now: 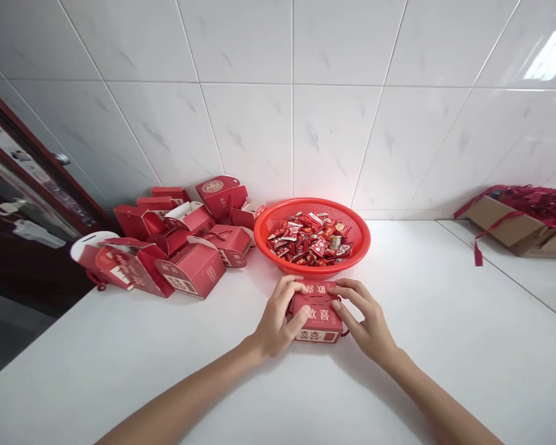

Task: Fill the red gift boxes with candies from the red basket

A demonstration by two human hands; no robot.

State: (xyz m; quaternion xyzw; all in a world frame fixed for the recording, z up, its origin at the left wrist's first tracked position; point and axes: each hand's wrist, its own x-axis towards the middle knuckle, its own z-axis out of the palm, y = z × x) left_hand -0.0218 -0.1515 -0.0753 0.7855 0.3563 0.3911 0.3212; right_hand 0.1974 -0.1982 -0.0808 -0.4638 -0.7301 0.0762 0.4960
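Observation:
Between my hands a red candy box with white Chinese characters lies on the white table, its top flaps folded over and meeting in the middle. My left hand grips its left side, thumb on the near top flap and fingers toward the far edge. From the right, my right hand holds the box, thumb and fingers on the top. A bit of dark red cord shows at each side of the box. Just behind it stands a red plastic basket with many small wrapped candies.
Several red paper boxes, some with lids open, are heaped at the left by the tiled wall. A cardboard carton full of dark red ribbons sits at the far right. A door with keys borders the table's left.

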